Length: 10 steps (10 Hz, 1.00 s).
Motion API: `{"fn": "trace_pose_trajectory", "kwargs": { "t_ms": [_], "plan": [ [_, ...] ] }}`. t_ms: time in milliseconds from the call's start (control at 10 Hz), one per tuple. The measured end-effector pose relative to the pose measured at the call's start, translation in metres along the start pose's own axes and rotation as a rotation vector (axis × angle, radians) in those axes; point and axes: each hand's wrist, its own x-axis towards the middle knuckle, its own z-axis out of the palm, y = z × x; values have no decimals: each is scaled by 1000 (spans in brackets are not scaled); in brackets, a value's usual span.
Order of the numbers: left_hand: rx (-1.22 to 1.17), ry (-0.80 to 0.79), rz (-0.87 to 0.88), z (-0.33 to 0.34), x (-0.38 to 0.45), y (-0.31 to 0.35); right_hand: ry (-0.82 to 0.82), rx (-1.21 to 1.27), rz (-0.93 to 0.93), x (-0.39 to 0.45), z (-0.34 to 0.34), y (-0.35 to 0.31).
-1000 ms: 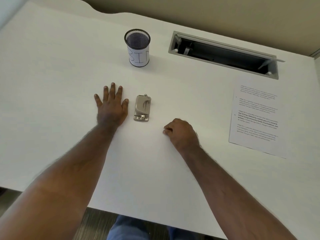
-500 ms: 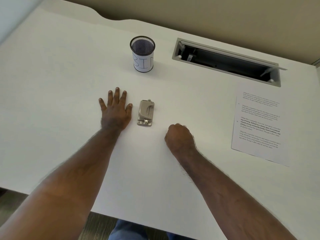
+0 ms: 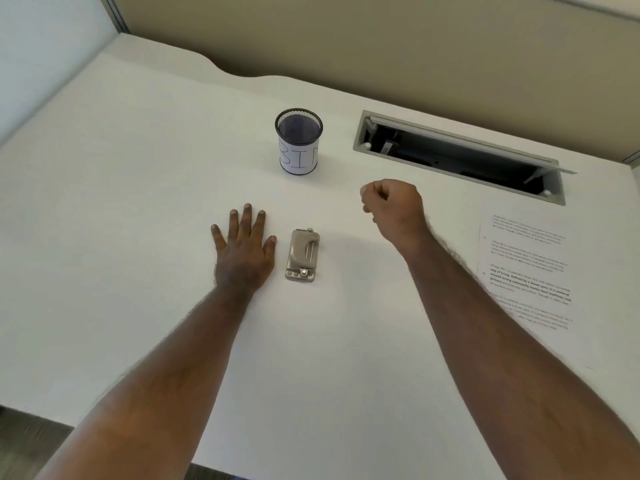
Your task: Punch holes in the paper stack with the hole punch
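two bare hands over white desk (image 3: 104, 220). left hand (image 3: 244, 251) flat on desk, fingers spread, holding nothing, just left of punch (image 3: 303, 255), not touching it. right hand (image 3: 393, 207) curled in loose fist, empty, raised between punch and cable tray (image 3: 457, 157). paper (image 3: 526, 268) lies flat at right edge, well apart from punch. mesh cup (image 3: 299, 141) labelled "bin" behind punch.

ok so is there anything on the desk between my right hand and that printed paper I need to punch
Nothing visible blocks it. The right hand hovers loosely closed over bare desk, and the paper stack lies to its right with only open desktop between. The hole punch sits apart, beside the left hand.
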Motion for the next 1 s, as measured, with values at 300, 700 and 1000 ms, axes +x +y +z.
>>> {"fn": "trace_pose_trajectory", "kwargs": {
  "t_ms": [300,700,1000],
  "plan": [
    [4,-9,-6,-2,-1,1,1,-220,-207,79,48,-71],
    [27,-12,-4,-1,3,-1,-97,-456,-194,132,84,-103],
    [25,5,-8,-3,3,1,-63,-394,-211,121,80,-101]
  ]
}}
